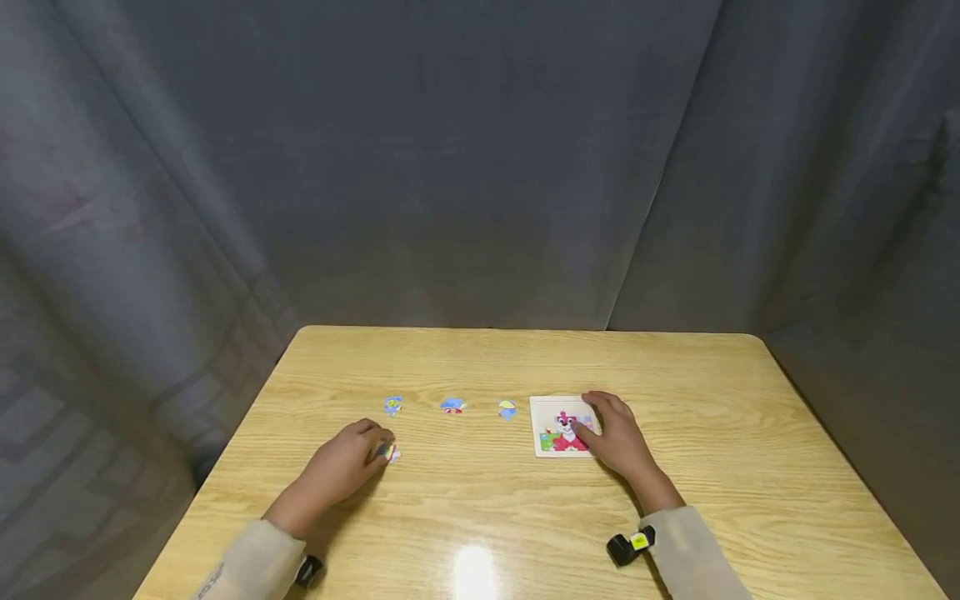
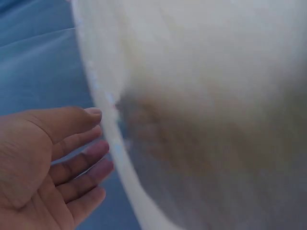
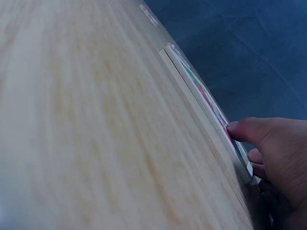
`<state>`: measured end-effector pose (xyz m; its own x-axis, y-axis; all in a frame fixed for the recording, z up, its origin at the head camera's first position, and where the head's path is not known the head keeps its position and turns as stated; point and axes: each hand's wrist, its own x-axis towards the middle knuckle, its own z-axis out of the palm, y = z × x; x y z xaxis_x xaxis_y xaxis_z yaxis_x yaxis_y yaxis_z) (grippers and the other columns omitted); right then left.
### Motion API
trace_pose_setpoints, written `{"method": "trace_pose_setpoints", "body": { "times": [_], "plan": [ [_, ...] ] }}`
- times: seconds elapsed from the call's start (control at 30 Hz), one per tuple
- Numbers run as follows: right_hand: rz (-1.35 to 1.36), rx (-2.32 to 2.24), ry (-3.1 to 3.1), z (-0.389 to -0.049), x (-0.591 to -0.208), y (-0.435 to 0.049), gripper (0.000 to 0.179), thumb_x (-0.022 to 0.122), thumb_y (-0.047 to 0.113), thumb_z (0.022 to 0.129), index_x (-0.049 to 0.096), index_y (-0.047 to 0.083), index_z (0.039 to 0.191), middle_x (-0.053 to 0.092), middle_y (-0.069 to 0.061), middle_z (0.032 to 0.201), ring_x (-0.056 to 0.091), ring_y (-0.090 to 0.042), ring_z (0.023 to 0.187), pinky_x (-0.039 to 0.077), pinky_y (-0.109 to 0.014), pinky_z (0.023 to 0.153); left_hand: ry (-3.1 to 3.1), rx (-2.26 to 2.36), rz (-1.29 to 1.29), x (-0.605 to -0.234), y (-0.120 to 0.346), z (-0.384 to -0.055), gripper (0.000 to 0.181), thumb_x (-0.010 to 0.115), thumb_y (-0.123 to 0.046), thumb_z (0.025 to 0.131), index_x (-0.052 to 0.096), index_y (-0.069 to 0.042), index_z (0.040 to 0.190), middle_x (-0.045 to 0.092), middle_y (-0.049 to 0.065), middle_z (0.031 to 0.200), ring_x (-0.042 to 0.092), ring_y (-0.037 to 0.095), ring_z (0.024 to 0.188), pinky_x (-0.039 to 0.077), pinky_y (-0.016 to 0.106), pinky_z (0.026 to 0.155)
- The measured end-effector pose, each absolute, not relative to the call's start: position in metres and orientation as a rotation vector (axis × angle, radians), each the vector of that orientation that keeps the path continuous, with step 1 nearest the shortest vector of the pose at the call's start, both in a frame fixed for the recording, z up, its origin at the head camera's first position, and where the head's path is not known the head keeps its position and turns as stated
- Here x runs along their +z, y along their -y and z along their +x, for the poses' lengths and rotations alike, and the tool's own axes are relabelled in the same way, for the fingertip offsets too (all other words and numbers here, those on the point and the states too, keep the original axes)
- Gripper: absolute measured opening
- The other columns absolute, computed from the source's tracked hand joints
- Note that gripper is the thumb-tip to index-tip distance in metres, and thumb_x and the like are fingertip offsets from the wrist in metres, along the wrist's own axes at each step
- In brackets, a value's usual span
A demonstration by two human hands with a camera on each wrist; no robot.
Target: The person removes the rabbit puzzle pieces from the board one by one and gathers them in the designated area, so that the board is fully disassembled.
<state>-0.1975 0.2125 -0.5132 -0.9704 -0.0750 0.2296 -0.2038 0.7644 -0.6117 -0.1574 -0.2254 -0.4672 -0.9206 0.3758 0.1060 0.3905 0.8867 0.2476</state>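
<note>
My left hand (image 1: 349,457) reaches over a small jigsaw piece (image 1: 393,455) on the left of the table. In the left wrist view the fingers (image 2: 79,194) are loosely bent with a gap to the thumb, and nothing shows between them; the table there is blurred. My right hand (image 1: 619,440) grips the right side of a white-framed puzzle board (image 1: 537,427). Its thumb (image 3: 242,128) presses on the picture while the fingers wrap the board's side edge. Part of a picture, a red and white cartoon animal (image 1: 567,435), lies in the board; the upper inside is bare.
Three more jigsaw pieces lie in a row: a blue and yellow one (image 1: 393,406), a blue and red one (image 1: 453,406) and a blue and cream one (image 1: 507,409). The wooden table (image 1: 480,492) ends at a grey curtain (image 1: 450,167) behind.
</note>
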Motion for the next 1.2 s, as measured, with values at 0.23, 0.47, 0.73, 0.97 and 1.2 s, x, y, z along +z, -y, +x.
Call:
{"method": "trace_pose_setpoints", "body": {
  "times": [0.23, 0.47, 0.73, 0.97, 1.2],
  "plan": [
    [0.215, 1.002, 2.791, -0.198, -0.514, -0.214, 0.058, 0.07, 0.03, 0.089, 0.052, 0.001, 0.136, 0.044, -0.019, 0.141, 0.035, -0.04, 0.132, 0.032, -0.057, 0.106, 2.895, -0.545, -0.696, -0.45, 0.174, -0.164, 0.036, 0.069, -0.021, 0.092, 0.063, -0.01, 0.126, 0.06, 0.003, 0.119, 0.059, 0.023, 0.109, 0.052, 0.038, 0.086],
    [0.187, 1.003, 2.785, -0.198, -0.515, -0.212, 0.057, 0.071, 0.029, 0.089, 0.053, 0.002, 0.136, 0.043, -0.019, 0.142, 0.035, -0.04, 0.133, 0.032, -0.057, 0.106, 2.874, -0.635, -0.86, -0.439, 0.109, -0.172, 0.038, 0.064, -0.025, 0.095, 0.06, -0.012, 0.131, 0.057, 0.003, 0.128, 0.056, 0.022, 0.117, 0.051, 0.038, 0.091],
    [0.206, 1.002, 2.784, -0.196, -0.515, -0.213, 0.057, 0.069, 0.031, 0.091, 0.052, 0.002, 0.136, 0.044, -0.02, 0.142, 0.035, -0.04, 0.133, 0.031, -0.058, 0.106, 2.864, -0.717, -0.977, -0.448, 0.048, -0.184, 0.04, 0.061, -0.03, 0.097, 0.059, -0.012, 0.132, 0.058, 0.004, 0.129, 0.055, 0.02, 0.119, 0.046, 0.036, 0.099],
    [0.234, 1.047, 2.777, -0.196, -0.512, -0.213, 0.045, 0.059, 0.021, 0.097, 0.052, 0.002, 0.138, 0.044, -0.018, 0.143, 0.034, -0.04, 0.134, 0.031, -0.061, 0.105, 2.946, -0.674, -0.94, -0.462, 0.008, -0.196, 0.047, 0.061, -0.035, 0.096, 0.056, -0.012, 0.136, 0.057, 0.004, 0.132, 0.053, 0.019, 0.123, 0.043, 0.033, 0.102],
    [0.252, 1.055, 2.772, -0.199, -0.51, -0.206, 0.044, 0.057, 0.013, 0.094, 0.053, 0.001, 0.137, 0.045, -0.018, 0.142, 0.033, -0.039, 0.134, 0.03, -0.058, 0.107, 2.968, -0.608, -0.889, -0.465, -0.012, -0.207, 0.048, 0.06, -0.036, 0.097, 0.055, -0.01, 0.137, 0.056, 0.006, 0.133, 0.053, 0.02, 0.123, 0.045, 0.033, 0.1]
  ]
}}
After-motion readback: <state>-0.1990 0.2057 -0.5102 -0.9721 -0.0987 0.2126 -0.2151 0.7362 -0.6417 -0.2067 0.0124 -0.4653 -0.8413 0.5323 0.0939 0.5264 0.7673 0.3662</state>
